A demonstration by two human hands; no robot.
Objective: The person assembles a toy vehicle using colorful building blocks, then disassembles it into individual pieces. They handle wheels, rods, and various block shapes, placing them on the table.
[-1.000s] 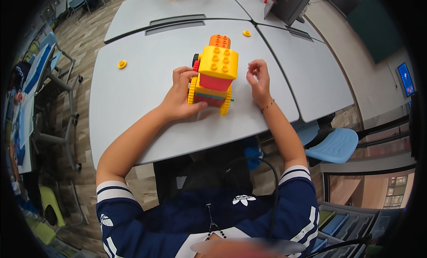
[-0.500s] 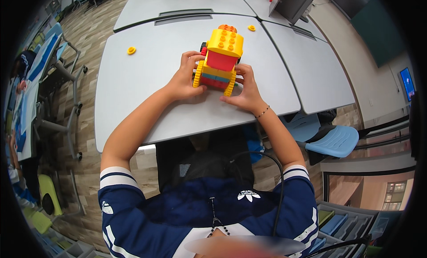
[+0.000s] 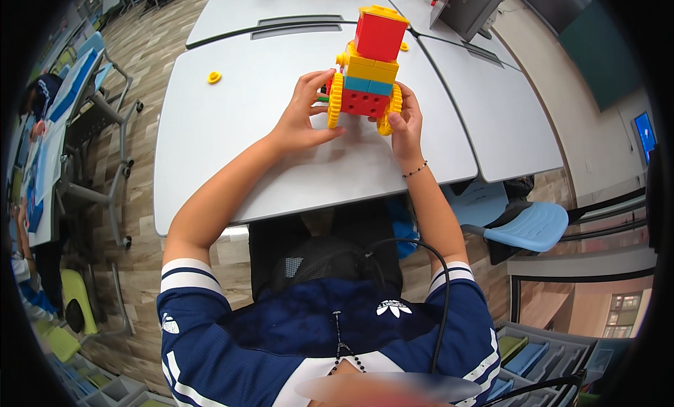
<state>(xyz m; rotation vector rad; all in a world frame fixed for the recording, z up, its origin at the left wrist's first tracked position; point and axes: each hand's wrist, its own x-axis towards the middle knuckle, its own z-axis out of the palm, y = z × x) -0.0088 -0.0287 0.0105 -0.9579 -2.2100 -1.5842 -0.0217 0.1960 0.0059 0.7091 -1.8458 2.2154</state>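
A toy vehicle built from plastic building blocks (image 3: 372, 70) stands tilted between my hands above the far middle of the table. It has a red base with holes, blue and yellow bricks above, a big red block with a yellow top, and yellow toothed wheels on both sides. My left hand (image 3: 307, 114) curls round the left wheel, fingertips behind it and thumb below. With thumb and fingers, my right hand (image 3: 407, 123) grips the right wheel. The far side of the toy is hidden from me.
The toy is over a white table (image 3: 210, 147). A small round yellow piece (image 3: 214, 77) lies at its left, another yellow piece (image 3: 404, 47) behind the toy. A dark box-like stand (image 3: 460, 10) is at the back right. A blue chair (image 3: 526, 227) stands at right.
The toy has moved up and to the right and tipped, so its big red block and holed red base now show more. My right hand has closed further on the right wheel.
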